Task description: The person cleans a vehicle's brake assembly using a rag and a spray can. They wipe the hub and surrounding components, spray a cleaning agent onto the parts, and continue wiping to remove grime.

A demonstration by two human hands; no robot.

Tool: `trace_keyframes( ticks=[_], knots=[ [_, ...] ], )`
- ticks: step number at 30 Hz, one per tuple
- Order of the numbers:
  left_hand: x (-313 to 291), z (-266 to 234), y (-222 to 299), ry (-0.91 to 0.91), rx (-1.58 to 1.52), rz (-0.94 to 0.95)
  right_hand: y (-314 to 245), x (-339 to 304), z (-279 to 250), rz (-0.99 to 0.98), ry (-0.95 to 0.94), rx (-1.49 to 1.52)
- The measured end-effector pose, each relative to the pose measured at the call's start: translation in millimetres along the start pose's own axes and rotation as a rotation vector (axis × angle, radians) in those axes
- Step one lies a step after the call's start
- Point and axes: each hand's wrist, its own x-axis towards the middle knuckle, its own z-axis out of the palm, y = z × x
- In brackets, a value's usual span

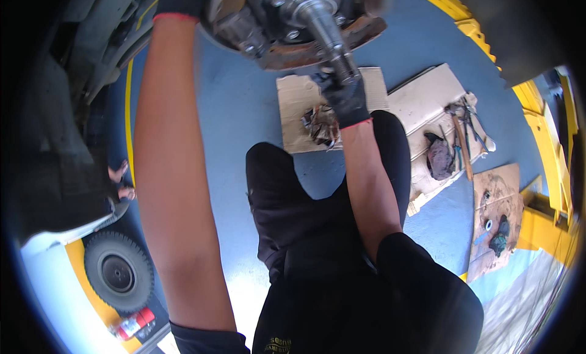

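Observation:
At the top of the head view is a wheel hub assembly with a bare metal spindle (323, 27) pointing down toward me, its end threaded. Curved, rusty brake shoes (305, 53) sit around it. My right hand (345, 97), in a black glove, is just under the threaded end. Its fingers look curled, partly hidden by the spindle; what they hold, if anything, I cannot make out. My left hand (182, 1), gloved in black too, reaches up to the left side of the assembly. The frame's top edge cuts it off and hides its fingers.
Cardboard sheets (397, 103) lie on the blue floor, bearing crumpled rags (321, 125), a hammer (462, 143) and other hand tools. Yellow metal framework (540, 131) stands at right. At left are a vehicle's underside, a tyre (119, 271), a red cylinder (135, 322) and somebody's feet (124, 183).

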Motion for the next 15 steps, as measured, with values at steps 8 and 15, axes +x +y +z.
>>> trace_keyframes(
  ticks=[8, 15],
  knots=[
    [-3.6, -2.2, -3.7, -0.075, -0.309, -0.335, -34.8, -6.7, 24.7, 0.117, 0.331, 0.141],
    [-11.9, 12.0, -21.6, -0.055, -0.338, -0.266, -39.0, 15.9, -46.7, -0.122, 0.350, 0.410]
  ],
)
